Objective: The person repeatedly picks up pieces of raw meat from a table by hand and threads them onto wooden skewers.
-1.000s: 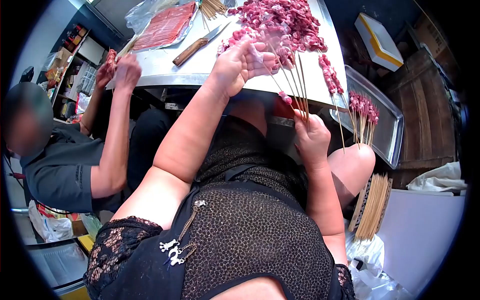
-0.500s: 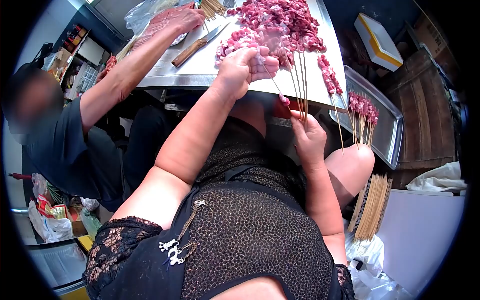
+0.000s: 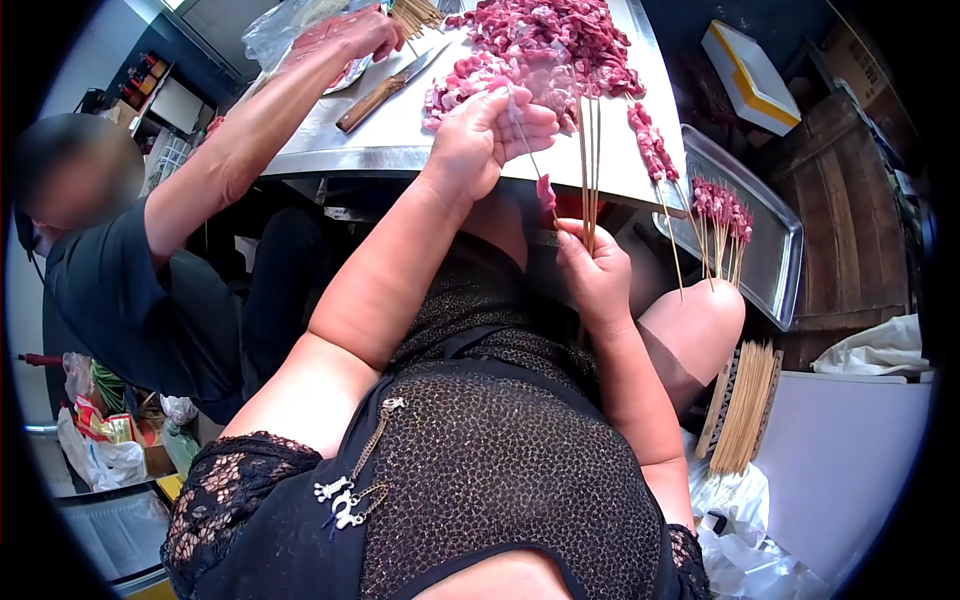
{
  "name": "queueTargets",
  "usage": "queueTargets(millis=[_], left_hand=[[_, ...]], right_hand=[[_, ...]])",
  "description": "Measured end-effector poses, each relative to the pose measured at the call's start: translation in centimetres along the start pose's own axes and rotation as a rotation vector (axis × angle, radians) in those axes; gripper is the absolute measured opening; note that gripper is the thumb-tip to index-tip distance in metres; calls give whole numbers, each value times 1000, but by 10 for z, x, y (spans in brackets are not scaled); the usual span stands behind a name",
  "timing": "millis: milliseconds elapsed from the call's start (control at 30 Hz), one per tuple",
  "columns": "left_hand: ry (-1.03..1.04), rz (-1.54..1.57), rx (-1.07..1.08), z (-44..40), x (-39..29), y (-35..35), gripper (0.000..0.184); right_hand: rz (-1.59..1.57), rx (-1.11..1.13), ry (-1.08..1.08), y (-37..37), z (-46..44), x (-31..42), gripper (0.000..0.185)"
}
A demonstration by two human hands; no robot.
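Note:
My left hand (image 3: 488, 138) is over the table's front edge, palm up. Its thumb and fingers pinch a small pale piece of meat (image 3: 514, 100) at the tip of a skewer. Lower on that skewer sits a darker red piece of meat (image 3: 546, 194). Below the table edge, my right hand (image 3: 597, 272) is closed around the lower part of this skewer and several bare wooden skewers (image 3: 590, 165). Just beyond my left hand is a large heap of cut raw meat (image 3: 545, 45).
Loaded skewers (image 3: 654, 150) lie at the table's right edge; more rest on a metal tray (image 3: 785, 255). A knife (image 3: 375, 103) lies left of the meat. A co-worker's arm (image 3: 265, 115) reaches over the table at left. Bare skewers (image 3: 748, 410) fill a holder at lower right.
My right hand has shifted left with the skewers, and the skewer with meat now stands farther apart from the bare ones. My left hand stays nearly in place. The co-worker's hand has moved slightly left.

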State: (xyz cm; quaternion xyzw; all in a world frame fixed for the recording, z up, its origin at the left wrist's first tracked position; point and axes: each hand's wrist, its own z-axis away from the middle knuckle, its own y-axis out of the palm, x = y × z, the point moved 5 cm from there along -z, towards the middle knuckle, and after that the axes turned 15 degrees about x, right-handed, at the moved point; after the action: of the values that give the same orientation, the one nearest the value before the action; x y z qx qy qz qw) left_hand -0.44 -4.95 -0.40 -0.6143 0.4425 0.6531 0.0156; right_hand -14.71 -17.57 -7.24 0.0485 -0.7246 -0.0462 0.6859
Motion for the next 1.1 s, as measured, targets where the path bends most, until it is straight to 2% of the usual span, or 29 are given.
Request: queueTargets(millis=[100,167,267,367,400,533,600,700,833,1100], left_hand=[[25,-4,70,0,-1,4,29],[22,32,105,0,2,9,29],[-32,87,164,0,13,17,30],[-231,20,183,8,31,22,35],[-204,10,149,7,30,19,37],[-92,21,107,0,5,11,43],[-84,2,24,-3,-9,12,37],[-48,-75,5,-8,-16,11,31],[-9,-112,29,-14,-15,8,26],[67,-30,-81,-11,2,14,25]], right_hand=[[-176,25,99,1,1,-1,16],[-471,139,198,9,2,-3,17],[-468,110,180,10,2,-5,18],[-285,-38,-15,-15,-8,1,17],[-106,-89,-131,-21,-9,8,17],[27,-165,-155,-29,-2,7,17],[220,-170,-201,-25,0,9,16],[305,-140,-185,-22,2,15,15],[262,-160,-180,-21,3,13,15],[225,-137,-150,-13,1,6,16]])
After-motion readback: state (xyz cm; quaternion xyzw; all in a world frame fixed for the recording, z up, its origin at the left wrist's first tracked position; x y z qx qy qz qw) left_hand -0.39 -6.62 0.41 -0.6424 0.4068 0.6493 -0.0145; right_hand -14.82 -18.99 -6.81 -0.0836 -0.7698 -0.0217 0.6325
